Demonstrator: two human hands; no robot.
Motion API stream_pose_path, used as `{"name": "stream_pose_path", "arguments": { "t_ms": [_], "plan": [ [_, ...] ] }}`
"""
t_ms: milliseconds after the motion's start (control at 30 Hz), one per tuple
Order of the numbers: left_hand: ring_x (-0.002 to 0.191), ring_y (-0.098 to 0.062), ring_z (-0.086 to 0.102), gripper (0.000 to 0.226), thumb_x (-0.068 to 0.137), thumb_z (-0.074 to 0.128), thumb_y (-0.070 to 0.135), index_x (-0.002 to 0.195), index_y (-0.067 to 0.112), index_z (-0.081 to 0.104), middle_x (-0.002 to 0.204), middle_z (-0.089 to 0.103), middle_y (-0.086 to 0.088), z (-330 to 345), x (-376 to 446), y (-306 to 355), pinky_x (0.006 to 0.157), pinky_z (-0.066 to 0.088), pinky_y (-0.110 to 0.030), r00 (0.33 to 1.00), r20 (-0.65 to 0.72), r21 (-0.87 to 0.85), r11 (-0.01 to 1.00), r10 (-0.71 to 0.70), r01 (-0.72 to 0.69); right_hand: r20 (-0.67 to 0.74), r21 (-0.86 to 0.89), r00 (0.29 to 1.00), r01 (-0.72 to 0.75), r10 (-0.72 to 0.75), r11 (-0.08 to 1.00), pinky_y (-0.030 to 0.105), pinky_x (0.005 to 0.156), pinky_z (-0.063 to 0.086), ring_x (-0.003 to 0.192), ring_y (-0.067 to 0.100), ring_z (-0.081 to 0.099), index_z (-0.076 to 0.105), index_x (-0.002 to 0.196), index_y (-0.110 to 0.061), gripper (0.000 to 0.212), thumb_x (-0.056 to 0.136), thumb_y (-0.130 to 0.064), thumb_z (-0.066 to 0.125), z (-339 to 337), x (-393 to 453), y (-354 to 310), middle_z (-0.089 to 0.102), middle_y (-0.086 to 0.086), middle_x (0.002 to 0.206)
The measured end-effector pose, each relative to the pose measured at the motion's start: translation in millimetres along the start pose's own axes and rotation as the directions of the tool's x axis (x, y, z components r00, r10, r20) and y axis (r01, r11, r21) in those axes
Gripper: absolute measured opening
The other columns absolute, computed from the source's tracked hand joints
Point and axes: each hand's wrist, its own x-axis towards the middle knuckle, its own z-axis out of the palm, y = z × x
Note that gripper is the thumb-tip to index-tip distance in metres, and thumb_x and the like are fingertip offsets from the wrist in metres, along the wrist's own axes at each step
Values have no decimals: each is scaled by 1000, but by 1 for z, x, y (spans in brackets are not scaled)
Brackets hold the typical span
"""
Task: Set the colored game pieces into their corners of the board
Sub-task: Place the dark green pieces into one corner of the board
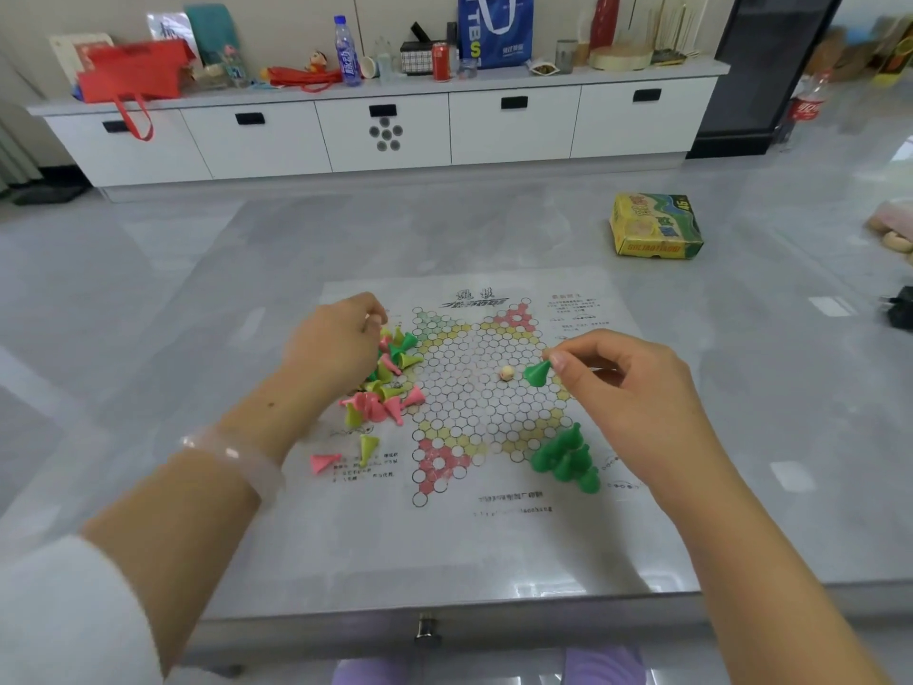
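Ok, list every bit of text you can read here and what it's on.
"TBS": blue bag, letters running vertically, partly cut off.
"46": yellow box, top right corner.
Other print on the yellow box: too blurred.
Board title and side notes: too small and blurred.
Bottle, can and cola bottle labels: unreadable.

The board (474, 398) is a thin printed sheet lying flat on the surface, a six-pointed star of white circles with pink, green and yellow corners. Dark green cones (568, 459) stand clustered on its near right corner. One green cone (537, 373) hangs tilted above the right side. Pink, yellow-green and green cones (388, 383) lie heaped at the left edge.
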Motion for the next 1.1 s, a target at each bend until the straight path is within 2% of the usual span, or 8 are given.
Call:
{"name": "stream_pose_path", "arguments": {
  "t_ms": [100, 200, 400, 467, 667, 900, 1033, 1100],
  "plan": [
    [70, -26, 57, 29, 94, 34, 10, 115, 16, 54, 93, 61, -10, 5, 20, -10, 64, 49, -31, 996, 80, 324, 945, 27, -51, -7, -16, 1000, -2, 2, 1000, 7, 66, 45, 76, -5, 58, 67, 74, -28, 14, 85, -22, 61, -2, 1, 1, 66, -18, 77],
    [72, -23, 55, 25, 96, 35, 23, 113, 18, 53, 110, 55, -7, 7, 29, -10, 63, 45, -29, 988, 149, 495, 861, 45, -114, -9, -20, 1000, 7, -7, 1000, 4, 64, 44, 77, -8, 57, 67, 73, -28, 15, 85, -21, 60, -4, 2, 1, 66, -19, 76],
    [57, -10, 55, 22, 94, 44, 30, 110, 17, 53, 84, 58, 1, 7, 35, -8, 52, 42, -21, 952, 305, 618, 762, -10, -190, 13, -13, 1000, 25, -25, 1000, 2, 62, 42, 75, -10, 56, 66, 72, -26, 17, 86, -20, 58, -3, 4, 0, 64, -26, 78],
    [55, -11, 50, 22, 94, 45, 29, 109, 15, 53, 90, 60, -2, 10, 36, -6, 52, 40, -22, 956, 295, 625, 757, -3, -191, 16, -2, 1000, 24, -24, 1000, 2, 61, 42, 73, -11, 56, 66, 71, -27, 19, 86, -20, 58, -3, 4, -1, 63, -31, 79],
    [74, -27, 56, 18, 92, 40, 9, 105, 6, 52, 99, 60, -14, 20, 36, -19, 58, 42, -31, 985, 149, 436, 889, 84, -142, 7, -2, 1000, 26, -26, 1000, 0, 62, 41, 74, -11, 56, 67, 74, -24, 16, 86, -20, 58, -5, 5, -1, 67, -17, 74],
    [53, -26, 54, 26, 93, 30, 2, 103, 5, 54, 71, 51, -6, 9, 27, -22, 48, 41, -28, 997, 70, 127, 990, 46, -54, 3, -2, 1000, 28, -28, 1000, -1, 62, 40, 71, -13, 55, 66, 73, -25, 17, 86, -19, 58, -5, 4, -1, 65, -19, 73],
    [47, -20, 40, 32, 89, 30, 0, 90, 3, 62, 79, 56, -11, -2, 27, -19, 45, 32, -24, 998, 18, -63, 996, -62, 63, 2, 0, 1000, 20, -20, 1000, -1, 62, 40, 70, -14, 55, 66, 72, -25, 17, 86, -19, 58, -4, 4, -1, 64, -20, 72],
    [54, -22, 40, 29, 91, 31, 6, 86, 0, 59, 75, 53, -12, -4, 27, -19, 48, 31, -26, 997, 37, -32, 997, -67, 69, 7, 0, 1000, 20, -20, 1000, -1, 62, 40, 72, -13, 55, 67, 73, -24, 17, 86, -19, 58, -4, 4, -1, 64, -20, 72]
  ]
}}
